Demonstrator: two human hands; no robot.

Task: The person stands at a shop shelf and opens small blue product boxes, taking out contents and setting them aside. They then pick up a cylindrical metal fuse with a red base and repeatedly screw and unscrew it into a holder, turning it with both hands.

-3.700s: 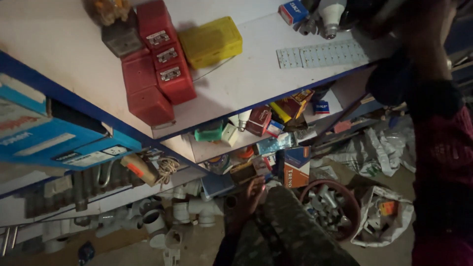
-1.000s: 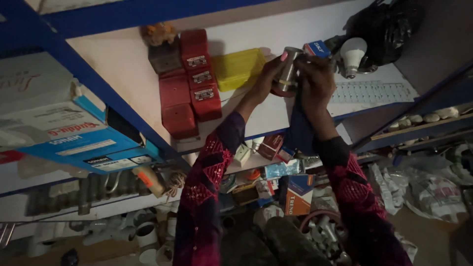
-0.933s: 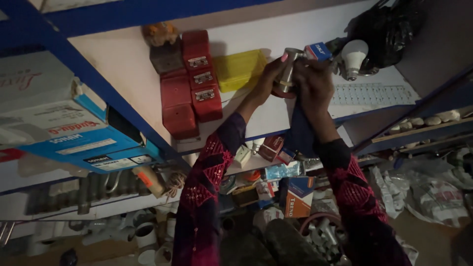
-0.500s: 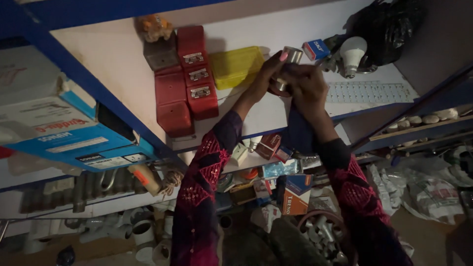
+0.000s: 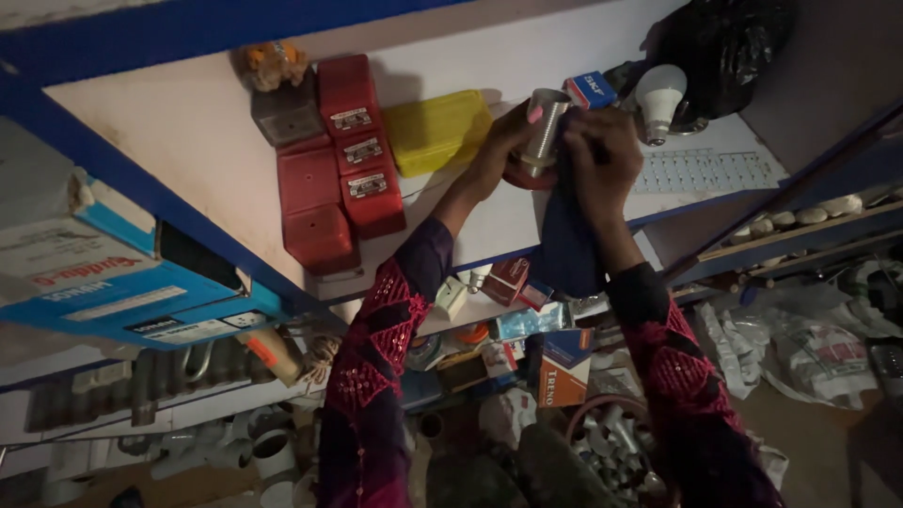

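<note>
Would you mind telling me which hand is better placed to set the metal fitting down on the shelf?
Left, probably. The left hand already holds the threaded metal fitting just above the shelf, while the right hand is occupied with a dark blue cloth.

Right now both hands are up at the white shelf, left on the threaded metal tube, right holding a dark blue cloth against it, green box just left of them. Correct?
Not quite: the box is yellow, not green, per the head view. The rest holds: left hand grips the threaded metal tube, right hand presses the dark blue cloth against it at the white shelf.
</note>
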